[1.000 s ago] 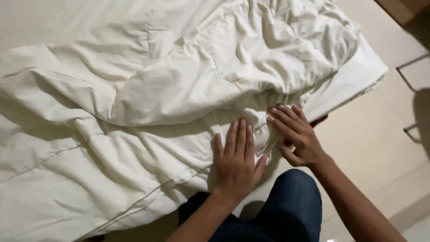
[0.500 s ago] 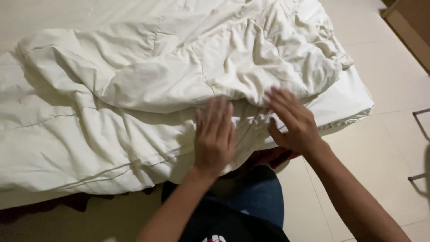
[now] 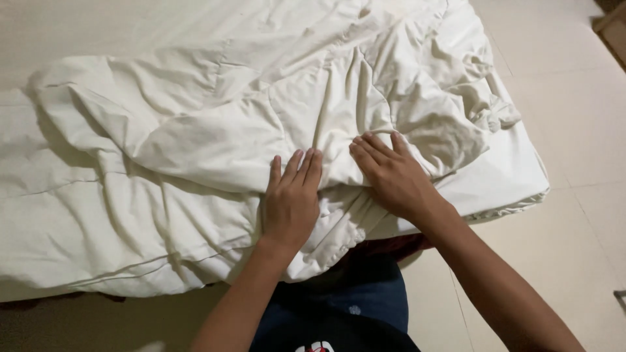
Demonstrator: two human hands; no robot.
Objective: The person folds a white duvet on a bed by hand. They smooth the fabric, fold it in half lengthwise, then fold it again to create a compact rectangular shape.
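Hands flat: left hand point(image 3: 291, 201) and right hand point(image 3: 390, 176) lie spread on the rumpled duvet point(image 3: 215, 130) at the bed point(image 3: 502, 176) edge. Pushing without gripping could probably just bunch up more wrinkles.

This is a bedroom, most likely in a home. A low bed point(image 3: 508, 176) fills most of the view, its mattress covered by a white fitted sheet whose gathered edge shows at the near corner. A rumpled cream-white quilted duvet point(image 3: 215, 130) lies spread over it, bunched into folds toward the far right. Around the bed runs a pale tiled floor point(image 3: 574, 117) with thin grout lines. The corner of a brown wooden piece of furniture point(image 3: 613, 19) shows at the upper right.
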